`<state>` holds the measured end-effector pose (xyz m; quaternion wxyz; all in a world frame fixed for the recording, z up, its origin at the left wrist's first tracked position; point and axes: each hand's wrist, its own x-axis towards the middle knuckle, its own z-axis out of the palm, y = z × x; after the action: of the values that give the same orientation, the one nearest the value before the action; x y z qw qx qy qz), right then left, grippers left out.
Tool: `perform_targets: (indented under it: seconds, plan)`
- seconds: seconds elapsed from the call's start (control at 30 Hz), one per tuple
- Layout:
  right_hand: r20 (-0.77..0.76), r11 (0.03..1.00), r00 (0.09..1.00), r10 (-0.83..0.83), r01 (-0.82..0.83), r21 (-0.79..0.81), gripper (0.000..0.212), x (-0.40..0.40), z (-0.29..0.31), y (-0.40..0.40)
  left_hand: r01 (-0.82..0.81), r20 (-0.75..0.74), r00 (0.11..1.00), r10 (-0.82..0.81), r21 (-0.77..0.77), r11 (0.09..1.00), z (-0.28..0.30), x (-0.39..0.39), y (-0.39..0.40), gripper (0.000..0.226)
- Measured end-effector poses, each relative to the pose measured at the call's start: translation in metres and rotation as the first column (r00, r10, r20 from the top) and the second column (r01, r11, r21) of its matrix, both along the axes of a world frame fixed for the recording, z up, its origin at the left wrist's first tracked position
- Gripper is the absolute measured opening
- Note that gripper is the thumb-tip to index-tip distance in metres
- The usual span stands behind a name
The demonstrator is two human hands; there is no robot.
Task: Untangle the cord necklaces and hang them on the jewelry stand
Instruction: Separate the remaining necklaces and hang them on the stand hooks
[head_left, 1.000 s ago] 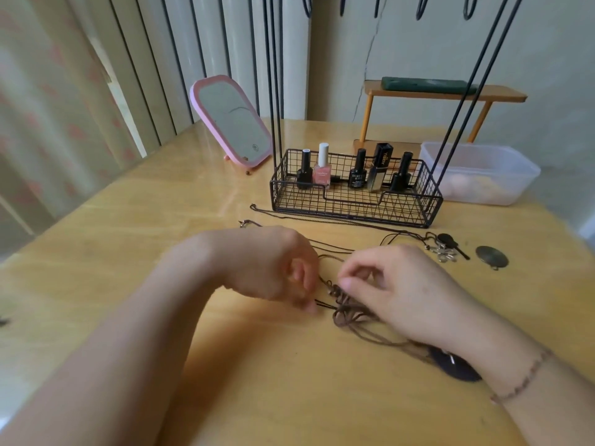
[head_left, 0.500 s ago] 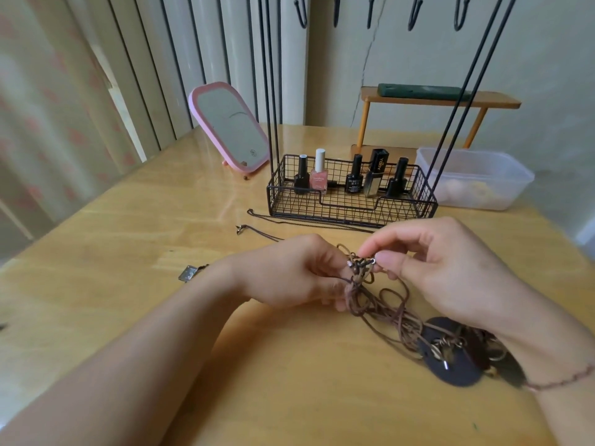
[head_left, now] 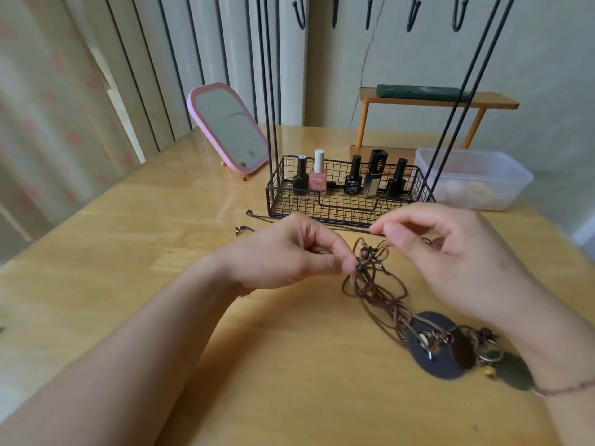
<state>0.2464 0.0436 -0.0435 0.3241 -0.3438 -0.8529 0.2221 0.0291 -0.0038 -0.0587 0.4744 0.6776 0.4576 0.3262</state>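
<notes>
Soft daylight comes in from the left, through the curtain (head_left: 48, 130), so it's bright but pretty flat. The table (head_left: 135, 252) has a pale sheen toward its far left corner, near the pink mirror (head_left: 230, 130). Faint shadows sit under the forearms. Wide-angle lens bends the stand rods (head_left: 269, 75) outward, and the picture's edges look soft and smeary.

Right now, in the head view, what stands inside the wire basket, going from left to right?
Black bottle → pink nail polish bottle with white cap → black bottle → tall black-and-silver tube → black bottle.
</notes>
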Motion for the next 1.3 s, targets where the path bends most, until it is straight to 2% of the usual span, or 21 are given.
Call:
perform_targets:
  seconds: [0.07,0.23,0.3,0.4,0.6,0.77,0.9,1.0,1.1,1.2,1.3]
  plan:
    - [0.047,0.998,0.998,0.042,-0.044,0.035,0.022,-0.004,-0.005,0.001,0.017,-0.021,1.000,-0.017,0.028,0.999,-0.001,0.001,0.000,0.010]
    - [0.277,0.992,0.954,0.113,-0.123,0.019,0.023,0.000,-0.010,0.007,-0.015,-0.096,0.995,0.024,0.094,0.995,-0.004,-0.001,0.001,0.010]
    - [0.298,0.989,0.945,0.136,-0.147,0.015,0.025,0.002,-0.008,0.008,-0.014,-0.085,0.996,0.022,0.095,0.995,-0.003,0.000,0.001,0.009]
    - [0.239,0.988,0.960,0.145,-0.154,0.020,0.019,0.002,-0.008,0.007,-0.018,-0.104,0.994,0.029,0.099,0.995,-0.001,0.000,0.001,0.010]
    - [0.081,0.982,0.993,0.091,-0.103,0.158,0.014,0.001,-0.007,0.002,-0.044,-0.121,0.991,0.054,0.090,0.995,-0.005,-0.002,0.003,0.008]
    - [-0.026,0.964,0.988,0.155,-0.146,0.221,0.016,-0.002,-0.006,-0.003,0.093,0.091,0.992,-0.088,-0.060,0.994,-0.004,0.003,0.000,0.015]
    - [-0.101,0.968,0.986,0.134,-0.108,0.228,0.012,-0.002,-0.004,-0.002,0.063,0.174,0.983,-0.053,-0.047,0.997,-0.007,0.003,0.002,0.017]
    - [-0.133,0.981,0.988,0.079,-0.053,0.186,0.009,0.001,-0.003,-0.002,0.044,0.175,0.984,-0.035,-0.050,0.998,-0.006,0.001,0.002,0.015]
    - [-0.163,0.997,0.985,0.055,-0.045,0.062,0.008,0.003,-0.002,0.003,0.035,0.188,0.982,-0.023,-0.064,0.997,-0.006,-0.001,0.003,0.014]
    - [-0.300,0.972,0.940,0.163,-0.205,-0.114,0.015,0.001,-0.002,0.005,0.036,0.183,0.983,-0.021,-0.075,0.997,-0.009,-0.002,0.003,0.015]
    - [-0.419,0.929,0.883,0.211,-0.314,-0.194,0.008,0.000,0.002,0.001,0.017,0.158,0.987,-0.002,-0.094,0.995,-0.010,-0.002,0.004,0.015]
